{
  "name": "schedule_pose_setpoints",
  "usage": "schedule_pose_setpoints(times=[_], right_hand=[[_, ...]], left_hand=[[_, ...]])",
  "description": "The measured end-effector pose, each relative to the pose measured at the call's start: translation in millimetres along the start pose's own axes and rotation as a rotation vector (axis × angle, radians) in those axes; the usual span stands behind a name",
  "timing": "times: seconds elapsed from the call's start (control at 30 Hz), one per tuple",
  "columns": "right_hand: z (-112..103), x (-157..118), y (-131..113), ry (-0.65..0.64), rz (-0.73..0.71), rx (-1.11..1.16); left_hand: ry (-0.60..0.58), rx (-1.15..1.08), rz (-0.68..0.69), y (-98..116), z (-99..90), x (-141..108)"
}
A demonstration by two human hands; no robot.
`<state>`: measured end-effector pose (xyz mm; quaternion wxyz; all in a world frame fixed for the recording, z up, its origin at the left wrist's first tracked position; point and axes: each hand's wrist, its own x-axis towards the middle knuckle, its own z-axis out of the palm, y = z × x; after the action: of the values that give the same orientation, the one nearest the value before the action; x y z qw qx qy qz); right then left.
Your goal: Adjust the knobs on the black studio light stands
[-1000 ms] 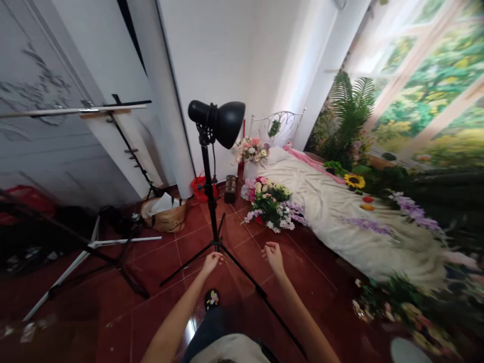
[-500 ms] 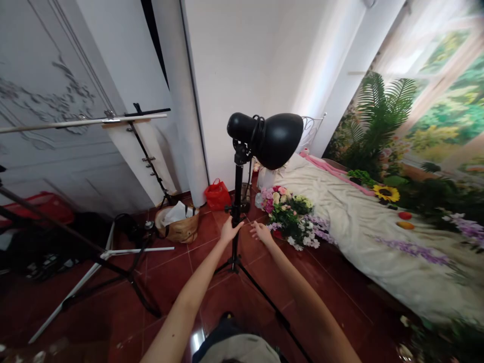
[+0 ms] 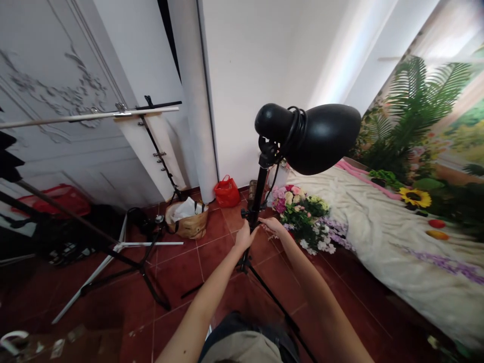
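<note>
A black light stand pole (image 3: 257, 201) rises in front of me and carries a black dome lamp head (image 3: 308, 138) at its top. My left hand (image 3: 244, 237) is at the pole's lower part, with its fingers stretched across the front. My right hand (image 3: 272, 226) comes in from the right, its fingertips at the pole. Neither hand is visibly closed around it. The stand's tripod legs (image 3: 272, 297) spread across the floor beneath my arms, and their hub is partly hidden behind my left hand.
A flower bouquet (image 3: 300, 217) lies on the red tile floor (image 3: 223, 252) just right of the pole, beside a cream-draped bed (image 3: 389, 237). A woven bag (image 3: 187, 222), red bag (image 3: 227, 192) and white tripod (image 3: 113, 252) stand to the left.
Both hands have moved in from either side and now reach the pole. The view has closed in on the stand, so the lamp head looks larger.
</note>
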<state>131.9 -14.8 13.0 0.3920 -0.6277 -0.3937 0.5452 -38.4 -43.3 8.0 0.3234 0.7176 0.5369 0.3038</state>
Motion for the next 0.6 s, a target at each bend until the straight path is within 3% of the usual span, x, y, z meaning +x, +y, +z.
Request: schedule_pose_setpoints(times=[0.17, 0.23, 0.33, 0.43, 0.5, 0.6], right_hand=[[-4.5, -4.4, 21.8, -0.189, -0.135, 0.249], [-10.6, -3.7, 25.8, -0.271, -0.116, 0.288], [-26.7, 1.3, 9.8, -0.378, -0.011, 0.144], [-39.0, 9.1, -29.3, -0.445, 0.018, -0.231], [-37.4, 13.8, -56.7, -0.353, -0.104, -0.492], [-21.1, 19.0, -83.6, -0.013, -0.381, -0.637]], left_hand=[[-0.017, 0.094, 0.037, 1.1, 0.5, 1.2], [-0.014, 0.088, 0.051, 1.4, -0.1, 1.5], [-0.001, 0.071, 0.064, 1.2, -0.2, 1.3], [0.021, 0.056, 0.058, 0.5, 1.1, 1.1], [0.042, 0.038, 0.069, -0.3, 2.4, 1.2], [0.063, 0.012, 0.092, -1.6, 3.3, 1.2]])
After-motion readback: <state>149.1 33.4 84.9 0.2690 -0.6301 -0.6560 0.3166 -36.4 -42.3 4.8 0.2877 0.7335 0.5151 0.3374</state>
